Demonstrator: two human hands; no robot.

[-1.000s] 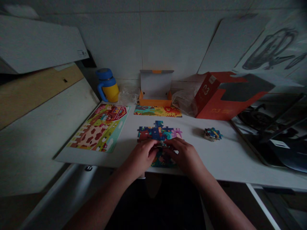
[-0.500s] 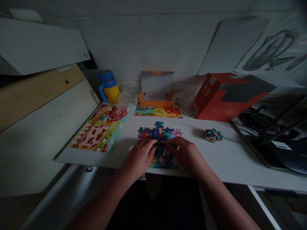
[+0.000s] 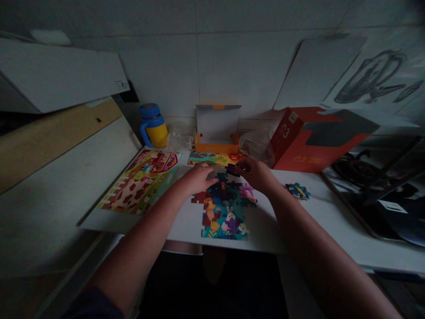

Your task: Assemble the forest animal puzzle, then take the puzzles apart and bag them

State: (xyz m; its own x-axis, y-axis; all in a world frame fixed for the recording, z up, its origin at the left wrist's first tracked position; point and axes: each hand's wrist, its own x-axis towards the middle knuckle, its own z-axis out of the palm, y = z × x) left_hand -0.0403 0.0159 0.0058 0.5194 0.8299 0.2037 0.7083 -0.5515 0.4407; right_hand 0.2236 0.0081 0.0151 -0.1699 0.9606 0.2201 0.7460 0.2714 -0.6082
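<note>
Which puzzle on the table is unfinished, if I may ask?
The animal puzzle in the middle, below the left hand and right hand: its edges are ragged and gapped, while the farm puzzle on the left looks like a whole rectangle.

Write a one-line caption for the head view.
Left hand and right hand reach over a part-built jigsaw puzzle on a white table, the right holding a dark piece.

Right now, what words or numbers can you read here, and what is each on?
"3" on the side of the orange-red cardboard box.
Orange marks on its front: too blurred to read.
Small label on the pale grey panel: too small to read.
</note>
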